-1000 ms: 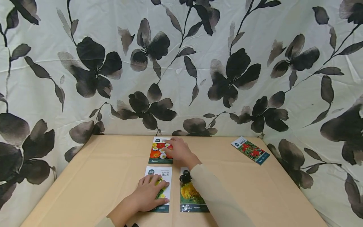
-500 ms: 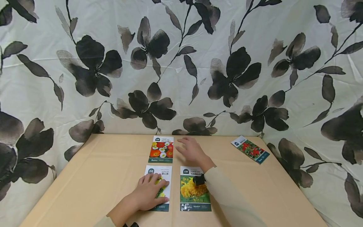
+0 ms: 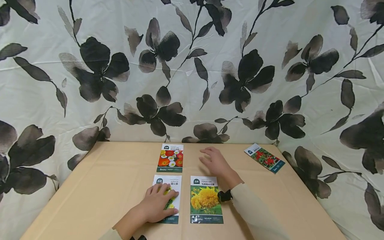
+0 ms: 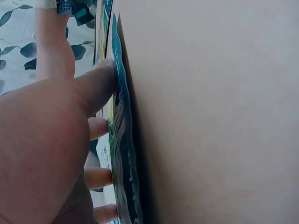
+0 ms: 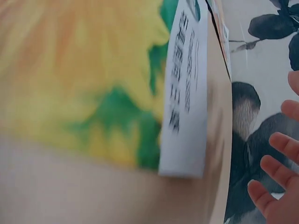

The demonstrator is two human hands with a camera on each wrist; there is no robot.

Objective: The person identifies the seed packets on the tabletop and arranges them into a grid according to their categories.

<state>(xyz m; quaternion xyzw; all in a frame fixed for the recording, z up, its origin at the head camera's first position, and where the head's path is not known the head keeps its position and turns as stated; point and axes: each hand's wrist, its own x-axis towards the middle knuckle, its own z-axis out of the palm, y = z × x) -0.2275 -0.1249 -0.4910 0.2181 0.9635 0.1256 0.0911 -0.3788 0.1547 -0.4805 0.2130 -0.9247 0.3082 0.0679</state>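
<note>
My left hand [image 3: 157, 204] rests with spread fingers on a white-topped seed packet [image 3: 176, 181], covering much of its picture. In the left wrist view the thumb and fingertips touch that packet's face [image 4: 122, 116]. My right hand [image 3: 218, 163], fingers apart and holding nothing, is above the table beyond a seed packet with yellow flowers [image 3: 207, 200]. The right wrist view shows this yellow-flower packet [image 5: 84, 70] close up, with the fingers at the right edge. Behind the left hand's packet lies a seed packet with red, orange and white flowers [image 3: 171, 158].
A seed packet with red flowers [image 3: 264, 158] lies slantwise near the table's back right edge. The tan table [image 3: 99, 186] ends at the back against a white curtain with dark flowers [image 3: 204, 86].
My right hand has left the red, orange and white flower packet and moved right, uncovering it and the yellow-flower packet. The left hand has stayed in place.
</note>
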